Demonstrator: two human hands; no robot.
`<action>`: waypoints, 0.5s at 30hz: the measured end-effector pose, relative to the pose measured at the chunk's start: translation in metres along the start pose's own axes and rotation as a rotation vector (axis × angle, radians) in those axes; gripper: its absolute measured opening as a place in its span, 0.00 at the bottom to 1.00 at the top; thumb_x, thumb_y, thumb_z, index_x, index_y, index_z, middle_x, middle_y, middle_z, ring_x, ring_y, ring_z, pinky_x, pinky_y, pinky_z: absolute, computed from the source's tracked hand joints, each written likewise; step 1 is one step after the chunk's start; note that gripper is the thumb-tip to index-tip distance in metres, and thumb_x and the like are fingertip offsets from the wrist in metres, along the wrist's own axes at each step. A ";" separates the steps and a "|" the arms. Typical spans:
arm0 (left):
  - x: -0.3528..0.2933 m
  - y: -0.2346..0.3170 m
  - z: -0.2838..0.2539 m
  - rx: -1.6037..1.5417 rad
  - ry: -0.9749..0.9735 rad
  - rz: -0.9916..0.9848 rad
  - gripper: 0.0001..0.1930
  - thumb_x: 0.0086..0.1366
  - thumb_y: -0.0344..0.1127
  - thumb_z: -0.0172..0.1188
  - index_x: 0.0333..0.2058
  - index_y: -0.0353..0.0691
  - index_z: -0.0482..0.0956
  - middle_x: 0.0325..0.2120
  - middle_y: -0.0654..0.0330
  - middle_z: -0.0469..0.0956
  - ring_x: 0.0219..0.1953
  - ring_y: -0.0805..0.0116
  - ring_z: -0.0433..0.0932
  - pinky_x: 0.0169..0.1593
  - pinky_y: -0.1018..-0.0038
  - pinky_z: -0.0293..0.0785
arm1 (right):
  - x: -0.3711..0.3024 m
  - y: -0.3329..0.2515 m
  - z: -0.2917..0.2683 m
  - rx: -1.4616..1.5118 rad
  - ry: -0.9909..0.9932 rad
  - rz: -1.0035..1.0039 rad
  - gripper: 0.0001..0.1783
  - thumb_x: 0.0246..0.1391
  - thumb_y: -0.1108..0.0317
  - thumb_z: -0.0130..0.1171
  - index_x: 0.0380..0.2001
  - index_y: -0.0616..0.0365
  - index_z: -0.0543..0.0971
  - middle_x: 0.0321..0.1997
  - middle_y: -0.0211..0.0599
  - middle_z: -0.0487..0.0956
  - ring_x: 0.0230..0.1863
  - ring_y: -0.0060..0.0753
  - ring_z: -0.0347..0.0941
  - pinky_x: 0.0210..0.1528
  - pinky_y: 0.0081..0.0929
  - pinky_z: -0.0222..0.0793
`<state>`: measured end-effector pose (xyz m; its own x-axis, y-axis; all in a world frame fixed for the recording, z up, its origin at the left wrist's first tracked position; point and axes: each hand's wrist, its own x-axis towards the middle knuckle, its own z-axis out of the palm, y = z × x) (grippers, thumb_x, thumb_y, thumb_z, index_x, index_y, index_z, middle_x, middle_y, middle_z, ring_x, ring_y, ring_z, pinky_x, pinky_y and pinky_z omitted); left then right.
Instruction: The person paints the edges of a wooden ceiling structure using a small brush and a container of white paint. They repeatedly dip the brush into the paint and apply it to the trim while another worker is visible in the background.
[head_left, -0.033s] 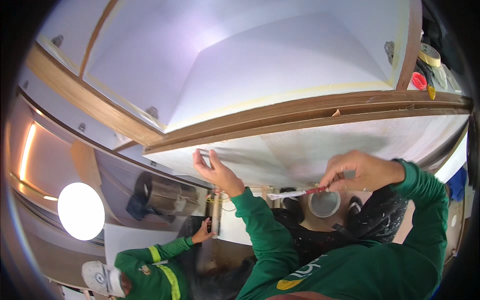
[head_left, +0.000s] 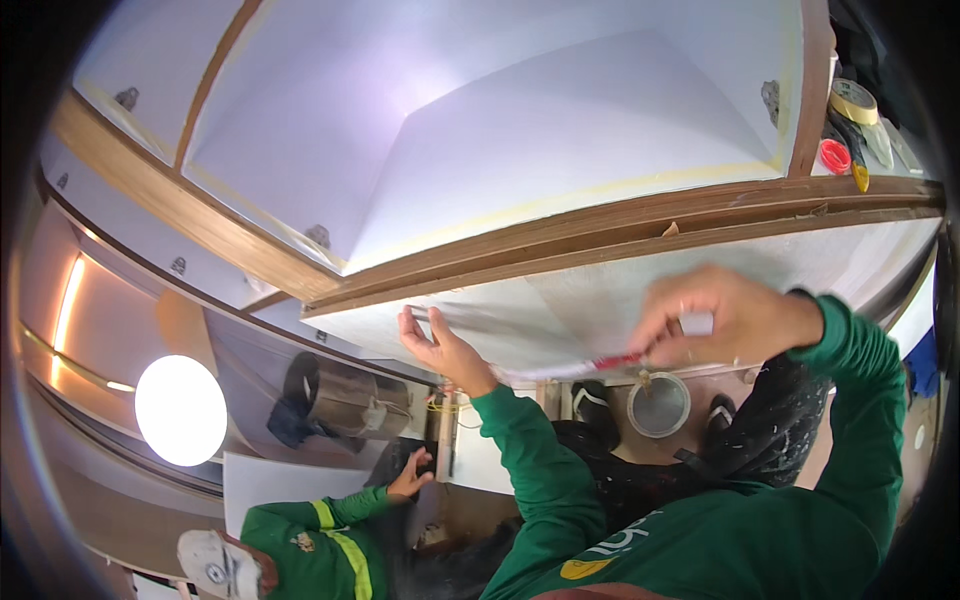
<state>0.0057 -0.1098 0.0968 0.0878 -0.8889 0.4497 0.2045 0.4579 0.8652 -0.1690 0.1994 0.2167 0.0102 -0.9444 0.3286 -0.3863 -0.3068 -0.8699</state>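
Right hand: (head_left: 715,320) blurred, raised in front of the pale panel (head_left: 570,300); thumb and fingers close around a red-handled tool.
Red-handled tool: (head_left: 618,361) in the right hand, below the lower edge of the panel, directed leftward; its whitish forward length is smeared, so I cannot tell the tip's shape.
Left hand: (head_left: 450,355) at the panel's left end, fingers bent upward and parted; from here I cannot tell whether they pinch anything or press on the surface.
Open compartment: (head_left: 560,130) white inside, above the panel; yellowish tape follows its lower edge.
Wooden rail: (head_left: 560,235) between compartment and panel; a small brown curl (head_left: 670,230) rests on it.
Right-side shelf: (head_left: 905,178) carries a tape roll (head_left: 853,100), a round red item (head_left: 834,156) and a dark tool with a yellow end (head_left: 860,178).
Bucket: (head_left: 660,405) on the floor, between the wearer's dark shoes (head_left: 596,412).
Co-worker: (head_left: 320,545) lower left, green top with yellow bands, pale cap (head_left: 215,562), one hand (head_left: 410,475) held out with fingers spread.
Round lamp: (head_left: 181,410) lit, at left.
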 end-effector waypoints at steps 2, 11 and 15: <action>-0.001 0.000 -0.003 0.002 -0.021 0.003 0.24 0.76 0.29 0.58 0.67 0.31 0.66 0.69 0.49 0.67 0.74 0.58 0.62 0.73 0.63 0.62 | 0.029 -0.033 -0.016 -0.056 0.090 -0.139 0.14 0.65 0.62 0.67 0.46 0.60 0.85 0.36 0.35 0.84 0.38 0.24 0.77 0.40 0.27 0.73; 0.000 -0.009 0.003 -0.058 -0.034 0.014 0.24 0.76 0.31 0.58 0.66 0.33 0.67 0.68 0.51 0.68 0.73 0.60 0.63 0.74 0.63 0.59 | 0.157 -0.068 -0.062 -0.432 0.498 -0.554 0.10 0.63 0.68 0.66 0.44 0.60 0.84 0.34 0.30 0.81 0.36 0.22 0.74 0.37 0.27 0.70; 0.002 -0.012 0.001 -0.038 -0.055 0.017 0.24 0.76 0.32 0.57 0.66 0.34 0.66 0.68 0.51 0.67 0.74 0.60 0.61 0.75 0.63 0.58 | 0.196 -0.039 -0.055 -0.512 0.640 -0.475 0.10 0.62 0.69 0.65 0.45 0.59 0.85 0.34 0.34 0.82 0.33 0.30 0.75 0.35 0.31 0.71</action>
<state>0.0024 -0.1171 0.0871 0.0384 -0.8784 0.4764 0.2402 0.4709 0.8489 -0.2027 0.0328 0.3354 -0.1787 -0.4433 0.8784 -0.8310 -0.4099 -0.3760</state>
